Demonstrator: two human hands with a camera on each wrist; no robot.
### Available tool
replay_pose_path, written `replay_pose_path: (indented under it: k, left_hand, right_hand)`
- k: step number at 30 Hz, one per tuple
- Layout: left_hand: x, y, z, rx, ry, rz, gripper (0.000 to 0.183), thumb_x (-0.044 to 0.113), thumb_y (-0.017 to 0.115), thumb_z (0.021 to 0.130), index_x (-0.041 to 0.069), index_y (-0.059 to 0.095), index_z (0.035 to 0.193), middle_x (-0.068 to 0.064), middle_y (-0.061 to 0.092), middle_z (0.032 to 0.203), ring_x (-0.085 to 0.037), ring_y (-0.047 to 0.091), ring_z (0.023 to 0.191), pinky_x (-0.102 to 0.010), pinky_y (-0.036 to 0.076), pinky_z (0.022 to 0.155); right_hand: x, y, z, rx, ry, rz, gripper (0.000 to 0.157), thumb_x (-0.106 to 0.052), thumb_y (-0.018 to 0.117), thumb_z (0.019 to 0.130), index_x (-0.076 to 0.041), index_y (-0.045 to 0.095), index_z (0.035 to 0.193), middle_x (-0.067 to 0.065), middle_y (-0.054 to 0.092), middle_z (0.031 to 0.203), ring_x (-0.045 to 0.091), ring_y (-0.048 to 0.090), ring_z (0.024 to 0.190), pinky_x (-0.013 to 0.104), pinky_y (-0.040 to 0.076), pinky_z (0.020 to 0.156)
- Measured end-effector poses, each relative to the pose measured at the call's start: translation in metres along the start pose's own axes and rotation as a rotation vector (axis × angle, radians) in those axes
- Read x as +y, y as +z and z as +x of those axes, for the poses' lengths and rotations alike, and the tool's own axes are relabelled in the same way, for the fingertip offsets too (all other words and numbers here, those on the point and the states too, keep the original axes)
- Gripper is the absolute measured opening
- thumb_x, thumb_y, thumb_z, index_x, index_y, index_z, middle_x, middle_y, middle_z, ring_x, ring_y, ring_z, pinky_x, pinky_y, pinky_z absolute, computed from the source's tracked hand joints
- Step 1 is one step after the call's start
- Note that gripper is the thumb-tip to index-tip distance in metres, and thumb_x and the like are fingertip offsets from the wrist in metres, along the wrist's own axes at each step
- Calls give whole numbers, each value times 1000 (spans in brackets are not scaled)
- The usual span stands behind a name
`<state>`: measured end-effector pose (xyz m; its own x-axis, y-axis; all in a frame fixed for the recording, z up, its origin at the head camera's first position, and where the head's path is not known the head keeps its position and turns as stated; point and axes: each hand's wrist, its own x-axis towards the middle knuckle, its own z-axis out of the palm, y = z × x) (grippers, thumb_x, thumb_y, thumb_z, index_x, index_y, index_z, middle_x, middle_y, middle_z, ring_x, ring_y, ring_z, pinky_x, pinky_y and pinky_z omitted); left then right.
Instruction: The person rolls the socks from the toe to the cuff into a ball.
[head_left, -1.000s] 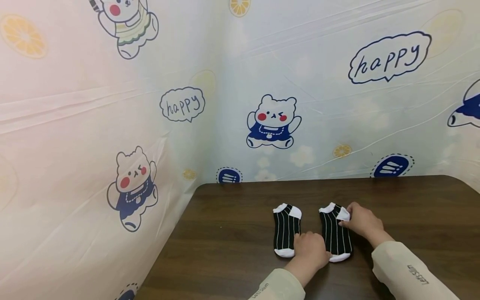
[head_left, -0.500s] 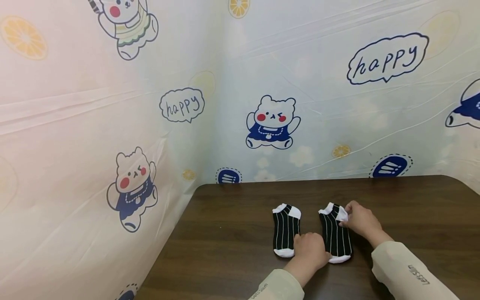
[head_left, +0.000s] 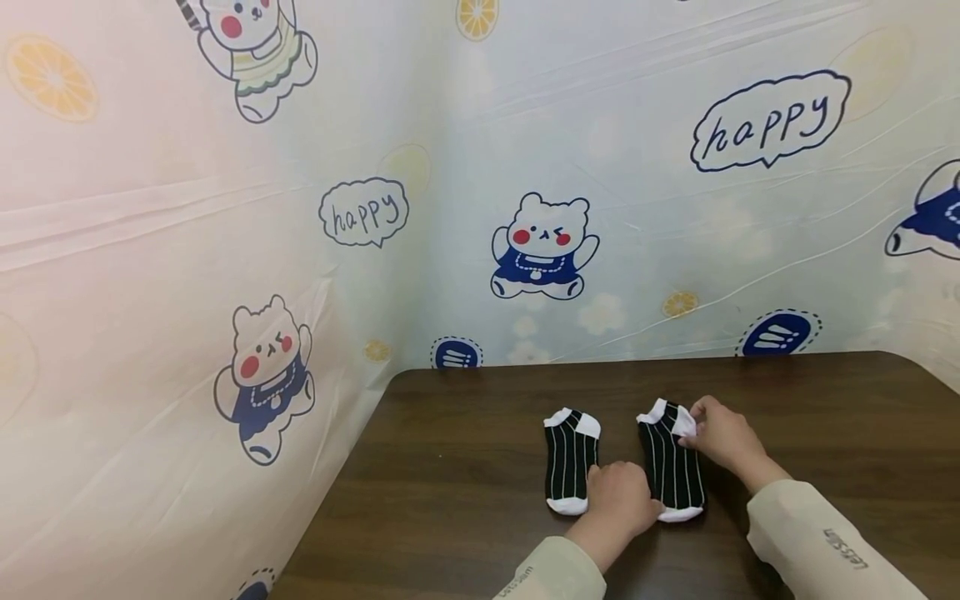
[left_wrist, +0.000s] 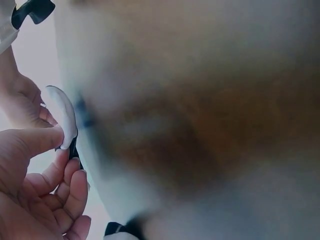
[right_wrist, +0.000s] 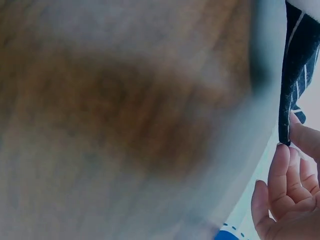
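Two black ankle socks with thin white stripes and white cuffs, heels and toes lie side by side in the head view. My left hand (head_left: 621, 498) pinches the white toe of the right-hand sock (head_left: 670, 468) between thumb and fingertips. At that sock's heel, my right hand (head_left: 726, 437) pinches the edge near the cuff. The left wrist view shows the thumb pressed on the white toe (left_wrist: 65, 117); in the right wrist view the striped fabric (right_wrist: 297, 65) is between thumb and forefinger. The left-hand sock (head_left: 572, 462) lies flat, its lower right edge partly behind my left hand.
A dark brown wooden table (head_left: 442, 483) carries both socks. A pale printed curtain (head_left: 630, 200) with bears and "happy" bubbles stands behind the table and along its left side.
My right hand has moved slightly up in the head view, and the cuff end of the right-hand sock has moved with it. My left hand stays at the toe; the other sock lies still.
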<state>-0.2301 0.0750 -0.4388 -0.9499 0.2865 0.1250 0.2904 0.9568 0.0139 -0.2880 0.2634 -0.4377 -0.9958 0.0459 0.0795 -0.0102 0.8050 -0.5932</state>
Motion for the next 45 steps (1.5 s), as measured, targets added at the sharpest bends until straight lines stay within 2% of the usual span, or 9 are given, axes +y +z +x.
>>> replay_pose_path:
  k: [7, 14, 20, 24, 28, 35, 41, 45]
  left_hand:
    - [-3, -9, 5, 30, 28, -21, 32, 54, 74, 72, 25, 65, 60, 7, 59, 70, -10, 59, 73, -34, 41, 81]
    - [-6, -18, 7, 51, 38, -42, 28, 53, 73, 74, 29, 67, 61, 9, 58, 68, -8, 58, 71, -32, 40, 78]
    - [-9, -23, 8, 64, 48, -94, 28, 51, 73, 76, 29, 68, 60, 12, 58, 67, -7, 57, 71, -33, 42, 81]
    - [-11, -27, 9, 73, 58, -105, 27, 51, 73, 76, 29, 68, 60, 13, 58, 67, -7, 57, 71, -31, 41, 77]
    - [-15, -31, 8, 90, 65, -114, 27, 50, 74, 75, 29, 67, 59, 14, 57, 65, -5, 57, 68, -29, 40, 71]
    - [-25, -31, 7, 100, 62, -177, 29, 47, 75, 75, 27, 64, 57, 18, 54, 61, -3, 55, 65, -31, 42, 78]
    - [-34, -31, 5, 107, 68, -205, 34, 45, 76, 75, 26, 59, 53, 18, 50, 55, -3, 52, 61, -27, 38, 67]
    - [-39, -31, 4, 111, 72, -219, 34, 44, 76, 75, 25, 58, 53, 18, 49, 55, -3, 51, 60, -27, 37, 66]
  right_hand:
    - [-3, -7, 1, 36, -34, 15, 43, -15, 79, 75, 3, 49, 100, 16, 61, 83, 30, 56, 74, 47, 44, 65]
    - [-10, -17, 1, 64, -59, 30, 43, -15, 79, 75, 3, 48, 99, 20, 63, 84, 33, 59, 77, 48, 45, 66]
    - [-16, -26, 2, 76, -81, 45, 44, -17, 79, 76, 2, 48, 101, 16, 63, 82, 31, 58, 75, 47, 44, 64]
    - [-19, -29, 3, 81, -96, 55, 44, -18, 79, 76, 2, 48, 101, 14, 63, 81, 30, 58, 74, 45, 44, 64]
    - [-21, -30, 2, 92, -106, 61, 44, -18, 79, 76, 1, 48, 100, 12, 63, 80, 29, 57, 74, 43, 43, 63]
    - [-28, -26, 2, 116, -119, 68, 42, -17, 79, 75, 0, 49, 100, 10, 64, 80, 27, 57, 73, 41, 43, 63]
    - [-34, -22, 2, 121, -134, 92, 41, -15, 78, 76, 0, 50, 102, 9, 65, 80, 26, 59, 73, 39, 43, 62]
    - [-38, -21, 2, 117, -132, 101, 41, -15, 78, 77, 0, 50, 102, 10, 65, 80, 26, 59, 73, 39, 44, 62]
